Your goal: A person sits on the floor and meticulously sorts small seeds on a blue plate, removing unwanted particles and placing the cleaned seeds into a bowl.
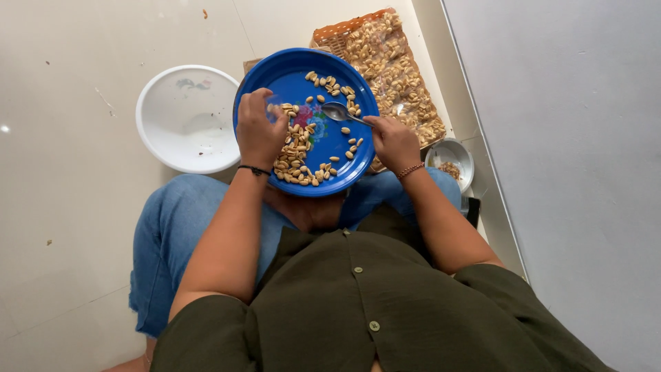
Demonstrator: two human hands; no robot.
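1. A blue plate [275, 69] rests on the person's lap. Pale peanuts [297, 148] are spread on it.
2. The right hand [394, 142] is at the plate's right edge. Its fingers are closed around the handle of a metal spoon [339, 112].
3. The spoon's long side runs from the right hand up and to the left. Its bowl sits near the middle of the plate, between the top bunch of peanuts and the bigger bunch lower down.
4. The left hand [257, 129] lies on the left side of the plate. Its fingers are curled down onto the big bunch of peanuts. I cannot tell if they pinch one.
5. The left hand is nearer the big bunch. The spoon bowl is nearer the top bunch.
6. A white bowl [187, 118] sits on the floor to the left.
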